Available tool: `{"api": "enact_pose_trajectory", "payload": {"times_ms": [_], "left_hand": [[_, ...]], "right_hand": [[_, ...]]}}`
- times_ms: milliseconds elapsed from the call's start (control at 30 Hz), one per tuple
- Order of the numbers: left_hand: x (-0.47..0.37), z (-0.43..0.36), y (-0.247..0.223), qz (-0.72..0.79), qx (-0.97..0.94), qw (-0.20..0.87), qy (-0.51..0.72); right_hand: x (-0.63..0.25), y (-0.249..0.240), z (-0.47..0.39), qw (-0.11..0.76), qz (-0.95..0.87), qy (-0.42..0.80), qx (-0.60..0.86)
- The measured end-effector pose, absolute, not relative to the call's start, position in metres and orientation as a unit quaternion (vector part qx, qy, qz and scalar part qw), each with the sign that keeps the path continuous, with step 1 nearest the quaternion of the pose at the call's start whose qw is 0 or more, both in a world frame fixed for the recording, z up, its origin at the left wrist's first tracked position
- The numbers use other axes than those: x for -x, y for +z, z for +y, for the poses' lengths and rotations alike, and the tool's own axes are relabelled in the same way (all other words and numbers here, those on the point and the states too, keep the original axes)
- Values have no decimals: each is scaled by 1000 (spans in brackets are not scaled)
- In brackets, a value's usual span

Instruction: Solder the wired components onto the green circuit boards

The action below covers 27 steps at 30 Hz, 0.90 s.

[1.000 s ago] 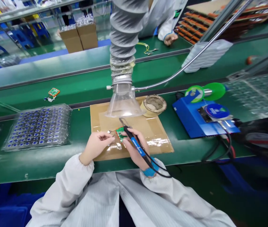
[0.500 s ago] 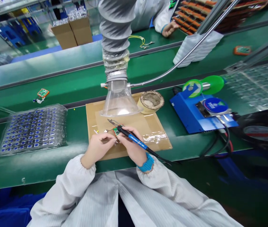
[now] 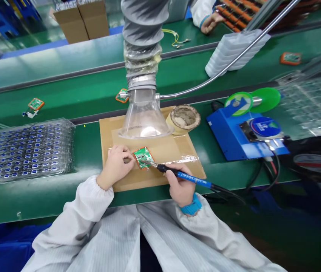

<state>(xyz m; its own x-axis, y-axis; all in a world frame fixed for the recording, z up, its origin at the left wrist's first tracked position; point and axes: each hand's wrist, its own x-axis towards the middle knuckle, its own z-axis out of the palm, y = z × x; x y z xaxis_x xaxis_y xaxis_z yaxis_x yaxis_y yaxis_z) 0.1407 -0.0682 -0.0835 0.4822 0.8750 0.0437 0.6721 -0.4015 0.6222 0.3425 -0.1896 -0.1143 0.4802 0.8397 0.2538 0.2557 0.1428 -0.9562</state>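
A green circuit board with an orange rim (image 3: 144, 156) lies on the brown cardboard sheet (image 3: 160, 182). My right hand (image 3: 181, 184) is wrapped round a blue and black soldering iron (image 3: 195, 180), whose tip reaches over the board. At the board's left edge is my left hand (image 3: 118, 165), its fingers pinched together; whatever they hold is too small to make out. Above the board hangs a clear funnel-shaped hood (image 3: 146, 119) on a grey hose.
A round pot (image 3: 183, 119) stands at the cardboard's back right, and a blue solder feeder (image 3: 234, 136) further right. Stacked clear trays (image 3: 31, 149) sit left. More boards (image 3: 36, 104) lie behind. Across the bench is another person's hand (image 3: 211, 23).
My right hand has moved right, away from my left, and the iron now points left over the board. The board shows flat and almost whole. The view has shifted slightly.
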Motion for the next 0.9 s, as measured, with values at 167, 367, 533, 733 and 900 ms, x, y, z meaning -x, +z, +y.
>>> {"api": "enact_pose_trajectory", "payload": {"times_ms": [167,367,533,733,900], "left_hand": [[-141,-69,-83,467,-822,267,187],[-141,-69,-81,466,-826,267,171],[-141,-67,-79,459,-829,275,163],[-140,-65,-79,451,-830,284,162],[-139,-64,-78,450,-829,289,163]], "right_hand": [[-340,-112,-189,570,-503,247,601],[-340,-105,-186,539,-524,222,621],[-340,-104,-185,538,-531,220,616],[-341,-107,-186,539,-538,217,610],[-340,-105,-186,536,-544,212,610]]}}
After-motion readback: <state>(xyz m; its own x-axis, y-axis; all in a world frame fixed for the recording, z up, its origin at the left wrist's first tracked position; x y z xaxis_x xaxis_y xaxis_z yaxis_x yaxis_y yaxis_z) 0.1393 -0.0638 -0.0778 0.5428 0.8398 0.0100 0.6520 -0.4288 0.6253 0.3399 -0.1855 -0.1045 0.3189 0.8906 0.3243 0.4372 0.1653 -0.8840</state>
